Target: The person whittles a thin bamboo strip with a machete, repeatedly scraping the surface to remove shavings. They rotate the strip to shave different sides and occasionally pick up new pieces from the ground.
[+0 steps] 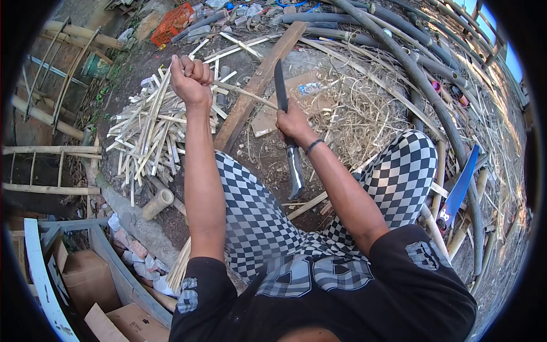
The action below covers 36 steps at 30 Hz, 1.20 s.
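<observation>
My left hand [192, 81] is closed in a fist around one end of a thin bamboo strip [246, 93]. The strip slants down to the right, its other end meeting the knife at my right hand. My right hand [295, 122] grips a large knife with a dark blade [280, 85] pointing away from me. Its long handle [294, 171] extends below the hand toward my lap. Beneath the strip lies a wooden plank [259, 85]. Left of it, a heap of split bamboo strips [149, 131] covers the ground, partly hidden by my left forearm.
Curled shavings [364, 108] and a flattened piece of cardboard [265, 122] lie beyond my knees. Long poles [424, 85] curve along the right, near a blue saw [460, 182]. A bamboo piece [157, 205], cardboard boxes [88, 279] and an orange crate [172, 23] are to the left.
</observation>
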Available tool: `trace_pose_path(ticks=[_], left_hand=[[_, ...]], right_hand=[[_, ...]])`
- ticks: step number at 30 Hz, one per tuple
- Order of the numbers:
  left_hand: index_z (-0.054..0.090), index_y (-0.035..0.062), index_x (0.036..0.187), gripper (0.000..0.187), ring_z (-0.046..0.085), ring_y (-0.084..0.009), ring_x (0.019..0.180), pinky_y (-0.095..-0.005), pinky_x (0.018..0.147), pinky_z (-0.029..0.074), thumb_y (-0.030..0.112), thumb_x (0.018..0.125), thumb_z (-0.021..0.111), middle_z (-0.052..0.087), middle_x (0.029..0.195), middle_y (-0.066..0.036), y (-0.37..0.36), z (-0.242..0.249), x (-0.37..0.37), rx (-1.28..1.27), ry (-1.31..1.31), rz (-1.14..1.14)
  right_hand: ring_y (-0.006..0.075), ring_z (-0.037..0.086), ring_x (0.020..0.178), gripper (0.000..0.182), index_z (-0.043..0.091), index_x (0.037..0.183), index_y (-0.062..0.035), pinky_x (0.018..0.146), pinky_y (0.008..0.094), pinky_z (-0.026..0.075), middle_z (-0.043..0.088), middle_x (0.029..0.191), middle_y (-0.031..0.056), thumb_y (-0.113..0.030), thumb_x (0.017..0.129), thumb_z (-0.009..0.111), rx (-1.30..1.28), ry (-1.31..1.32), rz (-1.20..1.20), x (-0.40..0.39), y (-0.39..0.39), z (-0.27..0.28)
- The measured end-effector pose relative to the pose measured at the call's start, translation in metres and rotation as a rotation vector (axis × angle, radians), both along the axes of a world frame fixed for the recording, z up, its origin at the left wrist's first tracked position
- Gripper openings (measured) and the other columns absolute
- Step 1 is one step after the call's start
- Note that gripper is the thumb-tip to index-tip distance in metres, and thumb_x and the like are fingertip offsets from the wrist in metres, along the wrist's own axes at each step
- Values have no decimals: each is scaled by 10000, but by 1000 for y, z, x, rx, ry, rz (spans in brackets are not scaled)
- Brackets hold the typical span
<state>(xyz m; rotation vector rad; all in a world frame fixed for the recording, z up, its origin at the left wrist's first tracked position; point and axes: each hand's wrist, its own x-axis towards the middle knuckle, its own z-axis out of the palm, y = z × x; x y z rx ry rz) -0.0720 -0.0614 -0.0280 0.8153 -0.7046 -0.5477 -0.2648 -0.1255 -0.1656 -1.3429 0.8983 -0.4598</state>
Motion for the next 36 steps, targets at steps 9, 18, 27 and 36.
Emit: trace_pose_path(ticks=[9, 18, 27, 36], left_hand=[[349, 143, 688, 452, 311, -111, 570, -275, 549, 303, 416, 1047, 384, 317, 639, 15, -4, 13, -16, 109, -6, 28], [275, 147, 692, 520, 318, -125, 674, -295, 630, 321, 520, 1039, 383, 291, 716, 4, -8, 8, -40, -8, -136, -92], [225, 153, 631, 590, 223, -117, 558, -282, 527, 223, 572, 1032, 337, 217, 599, 22, 29, -3, -72, 179, -144, 75], [201, 172, 607, 581, 127, -115, 437, -293, 431, 122, 540, 1044, 305, 180, 476, 19, 46, -25, -87, 143, -21, 525]], right_hand=[[178, 537, 409, 276, 377, 1204, 11, 376, 335, 442, 568, 670, 96, -51, 941, 434, 130, -54, 50, 2, 9, 9], [532, 613, 767, 344, 374, 1278, -52, 713, 624, 452, 613, 732, 323, -83, 945, 455, -551, -40, 87, 1, 46, 48], [522, 604, 681, 267, 350, 1136, -7, 614, 603, 451, 593, 667, 302, -52, 908, 482, -599, 24, 136, 6, 72, 25], [509, 598, 647, 207, 357, 1084, -7, 573, 586, 448, 591, 659, 285, -55, 919, 473, -695, -60, 198, 10, 85, 4]])
